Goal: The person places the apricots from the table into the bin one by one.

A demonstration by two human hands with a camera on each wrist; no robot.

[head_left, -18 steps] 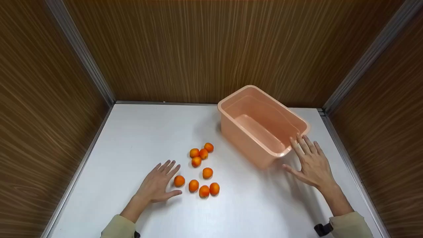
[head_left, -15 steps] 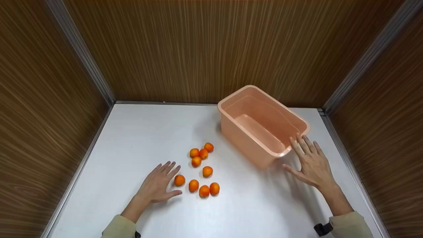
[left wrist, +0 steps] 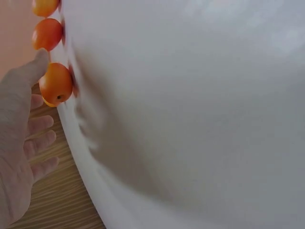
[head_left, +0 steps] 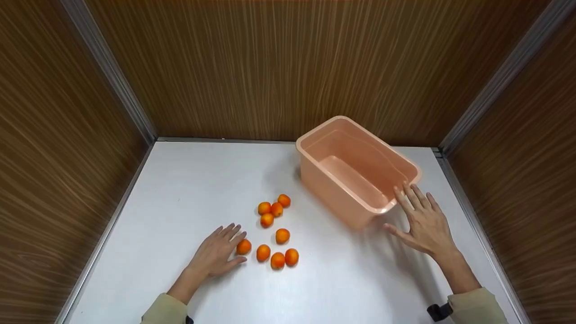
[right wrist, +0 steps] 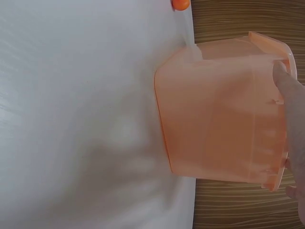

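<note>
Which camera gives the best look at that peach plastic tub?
The head view: the peach plastic tub shows whole, open and empty inside. The right wrist view shows only its outer wall and rim; the left wrist view shows just a peach blur.

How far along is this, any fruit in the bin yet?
Nothing is done yet: the peach bin holds no fruit, and all nine orange fruits lie on the white table. In hand: the left hand touches the nearest fruit without gripping it, fingers fairly straight; the right hand rests flat by the bin's near corner. Every fruit is left to move.
</note>
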